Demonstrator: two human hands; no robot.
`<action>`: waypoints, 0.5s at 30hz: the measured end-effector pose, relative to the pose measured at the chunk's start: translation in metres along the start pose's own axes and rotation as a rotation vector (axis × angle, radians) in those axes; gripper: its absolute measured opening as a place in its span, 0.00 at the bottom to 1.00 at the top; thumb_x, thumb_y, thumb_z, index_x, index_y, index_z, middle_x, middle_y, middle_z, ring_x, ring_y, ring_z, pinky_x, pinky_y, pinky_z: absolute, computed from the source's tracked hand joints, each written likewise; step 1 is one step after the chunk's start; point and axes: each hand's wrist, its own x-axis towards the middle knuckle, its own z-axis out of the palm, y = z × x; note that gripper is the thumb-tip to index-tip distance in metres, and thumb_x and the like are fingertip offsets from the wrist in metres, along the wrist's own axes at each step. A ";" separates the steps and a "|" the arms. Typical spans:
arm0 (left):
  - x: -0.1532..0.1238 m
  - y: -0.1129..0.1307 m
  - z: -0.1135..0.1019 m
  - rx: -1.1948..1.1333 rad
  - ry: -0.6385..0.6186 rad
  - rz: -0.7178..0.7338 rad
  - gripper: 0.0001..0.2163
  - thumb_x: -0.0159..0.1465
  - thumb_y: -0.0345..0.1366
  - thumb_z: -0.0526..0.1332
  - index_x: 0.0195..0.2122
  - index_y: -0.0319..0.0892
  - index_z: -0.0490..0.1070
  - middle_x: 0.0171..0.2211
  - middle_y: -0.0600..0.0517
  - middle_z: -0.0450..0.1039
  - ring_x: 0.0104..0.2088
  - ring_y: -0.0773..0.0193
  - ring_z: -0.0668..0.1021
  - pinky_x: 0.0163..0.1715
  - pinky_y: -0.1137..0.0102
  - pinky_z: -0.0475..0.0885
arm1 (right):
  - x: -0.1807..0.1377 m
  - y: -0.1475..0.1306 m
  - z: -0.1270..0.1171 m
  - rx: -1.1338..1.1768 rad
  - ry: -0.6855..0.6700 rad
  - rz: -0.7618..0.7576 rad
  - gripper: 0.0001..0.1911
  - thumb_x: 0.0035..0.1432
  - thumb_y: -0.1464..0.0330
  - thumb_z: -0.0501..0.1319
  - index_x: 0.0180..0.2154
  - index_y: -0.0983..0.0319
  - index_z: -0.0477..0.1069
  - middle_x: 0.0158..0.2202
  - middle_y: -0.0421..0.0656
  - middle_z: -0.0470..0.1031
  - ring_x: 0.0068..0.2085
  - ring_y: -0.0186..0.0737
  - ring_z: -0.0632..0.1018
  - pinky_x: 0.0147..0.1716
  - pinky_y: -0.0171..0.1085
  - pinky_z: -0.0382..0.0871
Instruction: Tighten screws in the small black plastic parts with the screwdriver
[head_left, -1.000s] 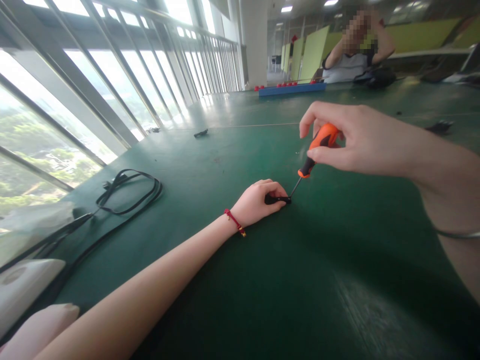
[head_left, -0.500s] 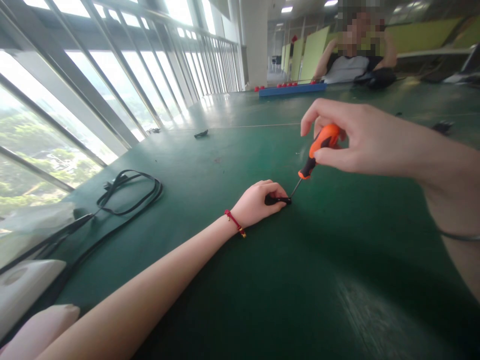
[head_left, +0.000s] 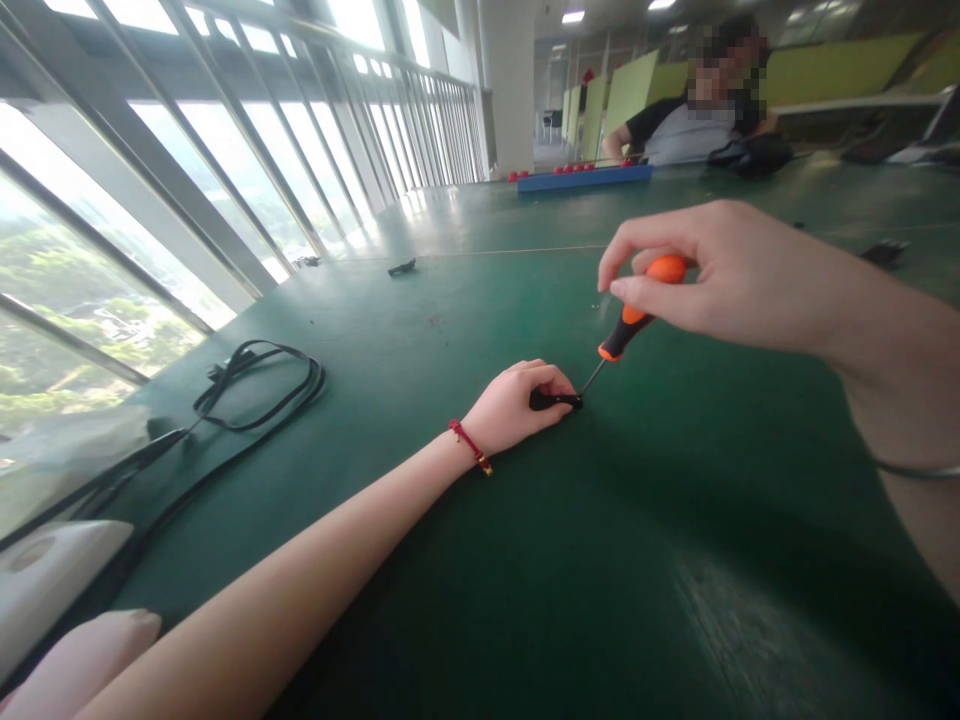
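My left hand [head_left: 517, 405] rests on the green table and pinches a small black part [head_left: 553, 401] between thumb and fingers. Much of that part is covered, so its kind does not show. An orange and black screwdriver [head_left: 624, 330] slants down from the right, its tip meeting the part's right end. My right hand [head_left: 712, 270] is closed around the upper handle, thumb on the near side and index finger curled over.
Black cable [head_left: 262, 420] loops over the table at left, near a white object [head_left: 60, 560]. A small black piece [head_left: 403, 267] lies farther back. At the far edge stands a blue bar [head_left: 585, 180] with red pieces; a person [head_left: 690, 130] sits behind it.
My right hand's fingers have shifted around the screwdriver handle, the thumb moving up and forward. My left hand and the black part stay put. The person behind has lowered their arms.
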 end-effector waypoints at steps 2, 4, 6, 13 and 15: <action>0.000 0.000 0.000 0.003 0.000 0.000 0.05 0.58 0.31 0.62 0.35 0.40 0.74 0.32 0.51 0.71 0.35 0.65 0.72 0.39 0.69 0.70 | 0.001 0.002 0.000 0.000 0.016 -0.004 0.08 0.54 0.62 0.61 0.36 0.56 0.69 0.23 0.37 0.66 0.22 0.32 0.63 0.24 0.37 0.53; 0.000 0.000 0.000 0.004 0.001 0.000 0.05 0.58 0.31 0.62 0.35 0.40 0.74 0.32 0.51 0.71 0.35 0.64 0.72 0.39 0.69 0.70 | 0.002 0.003 0.000 -0.015 0.013 0.009 0.10 0.56 0.57 0.59 0.33 0.57 0.70 0.20 0.37 0.63 0.20 0.31 0.61 0.23 0.37 0.52; -0.001 0.000 0.000 0.005 0.002 0.000 0.05 0.58 0.31 0.61 0.35 0.40 0.74 0.33 0.51 0.71 0.35 0.64 0.72 0.39 0.69 0.70 | 0.003 0.004 0.000 -0.035 -0.004 0.026 0.14 0.59 0.55 0.55 0.30 0.57 0.71 0.17 0.36 0.58 0.19 0.29 0.57 0.22 0.37 0.50; -0.001 0.001 0.000 0.005 0.001 -0.004 0.05 0.58 0.30 0.62 0.35 0.40 0.75 0.32 0.51 0.71 0.35 0.65 0.72 0.38 0.69 0.70 | 0.002 0.005 0.001 -0.019 -0.002 0.013 0.16 0.57 0.52 0.56 0.31 0.58 0.71 0.19 0.37 0.60 0.20 0.30 0.59 0.22 0.37 0.50; -0.001 0.001 0.000 0.003 0.000 -0.004 0.05 0.58 0.30 0.62 0.35 0.40 0.75 0.32 0.51 0.71 0.35 0.65 0.72 0.38 0.69 0.70 | 0.002 0.005 0.001 -0.008 0.000 0.024 0.19 0.59 0.51 0.54 0.32 0.58 0.73 0.17 0.37 0.57 0.19 0.30 0.56 0.22 0.37 0.49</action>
